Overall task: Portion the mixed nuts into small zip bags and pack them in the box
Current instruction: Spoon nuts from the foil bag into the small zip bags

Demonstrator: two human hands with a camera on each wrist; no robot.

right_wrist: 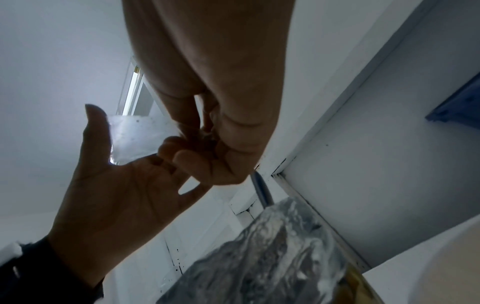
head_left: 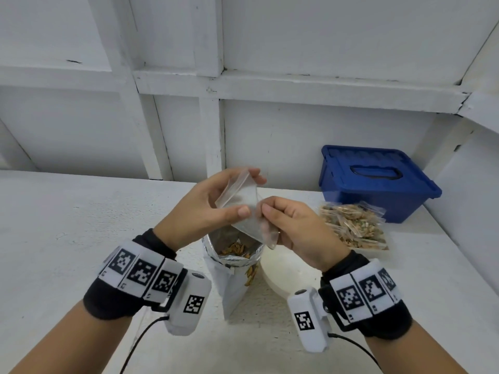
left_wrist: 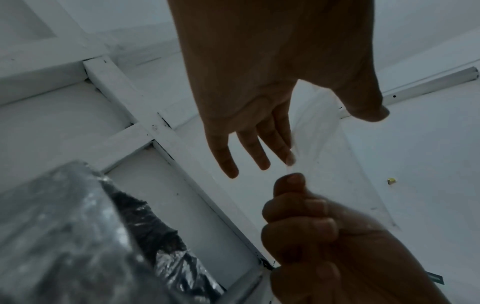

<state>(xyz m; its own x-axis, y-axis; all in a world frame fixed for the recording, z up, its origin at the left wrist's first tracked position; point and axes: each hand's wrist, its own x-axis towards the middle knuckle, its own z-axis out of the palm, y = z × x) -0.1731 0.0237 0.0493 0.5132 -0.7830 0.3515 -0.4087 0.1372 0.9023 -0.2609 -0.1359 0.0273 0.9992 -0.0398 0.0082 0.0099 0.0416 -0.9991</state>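
**Hands working an empty zip bag above the nut pouch**

Hands meet over the middle of the white surface [head_left: 67, 238]. We see the left hand [head_left: 205, 209] holding a small clear zip bag [head_left: 243, 209] between thumb and fingers, its grip closed on the upper part of the bag. The right hand [head_left: 299, 228] pinches the bag's near edge, thumb against curled fingers; the right wrist view shows those fingers bunched tight on the plastic. The bag looks empty and is held in the air.

Directly beneath it stands an open foil pouch [head_left: 235, 268] with mixed nuts [head_left: 236, 248] showing inside its mouth. Just right of the pouch lies a round white lid [head_left: 286, 273]. Further right, a shallow tray [head_left: 378, 247] carries filled zip bags [head_left: 351, 222]. Behind that, against the wall, sits a blue box [head_left: 378, 182] with its lid closed.
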